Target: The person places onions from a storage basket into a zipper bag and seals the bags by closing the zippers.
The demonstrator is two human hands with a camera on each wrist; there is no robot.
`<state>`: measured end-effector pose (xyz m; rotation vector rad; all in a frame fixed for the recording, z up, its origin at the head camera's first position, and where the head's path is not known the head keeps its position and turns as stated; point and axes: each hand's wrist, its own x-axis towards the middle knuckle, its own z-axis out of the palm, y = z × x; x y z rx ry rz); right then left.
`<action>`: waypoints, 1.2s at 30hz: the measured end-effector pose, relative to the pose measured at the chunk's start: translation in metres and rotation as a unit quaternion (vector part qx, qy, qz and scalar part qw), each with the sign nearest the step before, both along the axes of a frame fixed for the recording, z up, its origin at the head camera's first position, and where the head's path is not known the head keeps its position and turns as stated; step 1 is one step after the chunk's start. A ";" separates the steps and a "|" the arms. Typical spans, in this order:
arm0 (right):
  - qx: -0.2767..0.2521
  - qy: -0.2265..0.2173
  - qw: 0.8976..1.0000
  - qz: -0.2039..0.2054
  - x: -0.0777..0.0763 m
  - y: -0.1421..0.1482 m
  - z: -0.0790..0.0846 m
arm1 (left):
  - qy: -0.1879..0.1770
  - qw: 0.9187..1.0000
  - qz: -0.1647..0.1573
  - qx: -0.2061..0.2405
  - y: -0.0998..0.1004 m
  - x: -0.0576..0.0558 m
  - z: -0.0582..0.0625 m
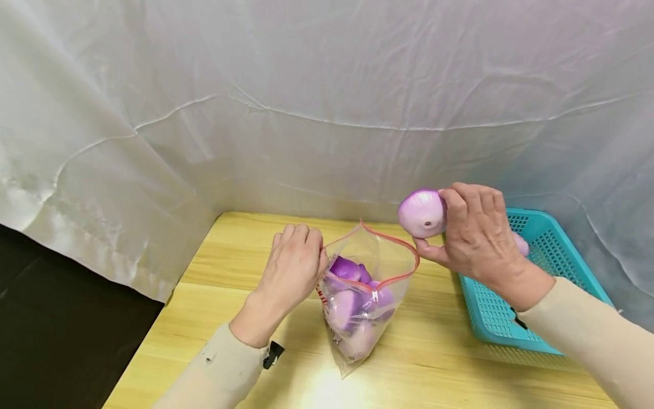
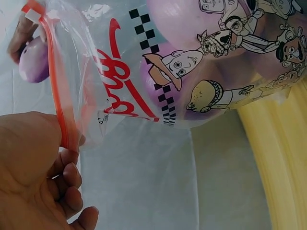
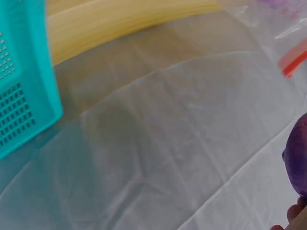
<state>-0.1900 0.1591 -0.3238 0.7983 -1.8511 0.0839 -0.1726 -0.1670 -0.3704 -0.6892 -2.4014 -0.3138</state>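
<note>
A clear plastic zip bag (image 1: 375, 335) with a red-orange zip edge stands with its mouth spread open, several purple onions (image 1: 343, 309) inside. Cartoon figures and red lettering are printed on its side in the left wrist view. My left hand (image 1: 293, 264) pinches the bag's left rim between thumb and fingers. To the right of the mouth and slightly above it, my right hand (image 1: 477, 236) grips another rounded purple onion (image 1: 423, 214), pale with a small dark spot. In the right wrist view that onion (image 3: 298, 158) shows only partly at the right edge.
A teal perforated basket (image 1: 557, 238) stands on the right of the wooden table (image 1: 225, 295). Part of a purple item (image 1: 521, 244) shows there behind my right hand. Pale cloth (image 1: 327, 113) hangs behind the table; a dark area (image 1: 66, 329) lies beyond its left edge.
</note>
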 end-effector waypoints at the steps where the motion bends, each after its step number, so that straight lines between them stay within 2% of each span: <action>1: 0.002 -0.006 1.000 -0.001 0.001 -0.002 0.001 | 0.004 1.000 0.000 -0.002 0.001 0.000 0.000; 11: 0.028 -0.119 0.992 -0.025 0.014 -0.017 0.008 | 0.016 1.000 0.001 0.001 0.001 0.001 0.001; 16: 0.036 -0.179 0.983 -0.033 0.020 -0.030 0.011 | 0.007 1.000 -0.003 0.008 0.000 0.002 0.003; 23: 0.098 -0.246 0.963 -0.037 0.026 -0.049 0.011 | 0.003 1.000 -0.001 0.008 -0.002 0.003 0.006; 29: 0.145 -0.265 0.952 -0.054 0.025 -0.063 0.010 | 0.016 1.000 -0.007 0.012 -0.002 0.002 0.005; 36: 0.169 -0.273 0.943 -0.091 0.023 -0.065 0.009 | -0.008 1.000 -0.006 0.013 -0.002 0.004 0.007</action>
